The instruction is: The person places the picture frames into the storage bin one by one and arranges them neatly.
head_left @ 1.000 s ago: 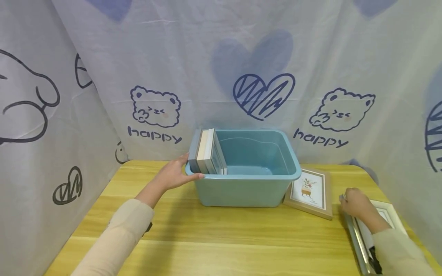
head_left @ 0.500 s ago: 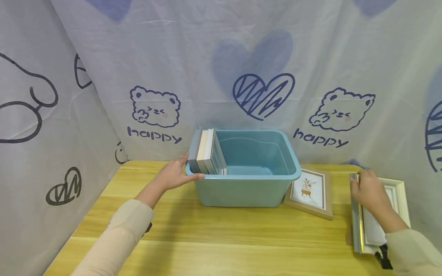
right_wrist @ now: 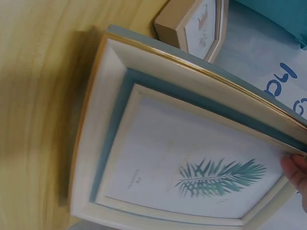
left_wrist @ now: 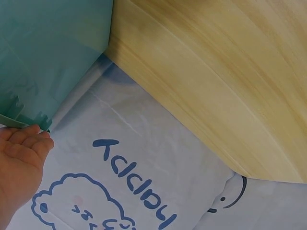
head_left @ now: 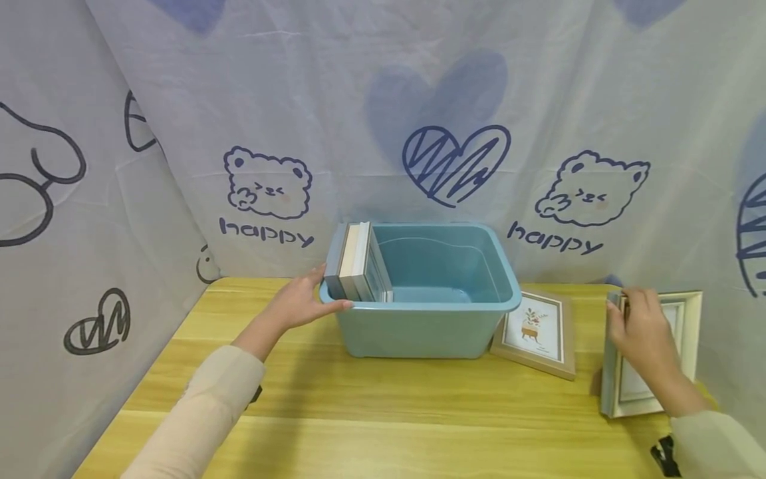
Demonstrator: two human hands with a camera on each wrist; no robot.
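Perhaps it's a home: cartoon-printed cloth (head_left: 359,80) hangs around a wood-grain table (head_left: 419,412).

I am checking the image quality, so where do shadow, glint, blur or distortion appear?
Head view: a soft shadow lies on the table beside the left sleeve; right wrist view: the cream picture frame has a golden glint along one edge, its sides look bowed, and its small lettering is too soft to read; left wrist view: the blue bin looks darker than the table.

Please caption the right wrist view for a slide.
Right hand grips a cream picture frame with a green leaf print.
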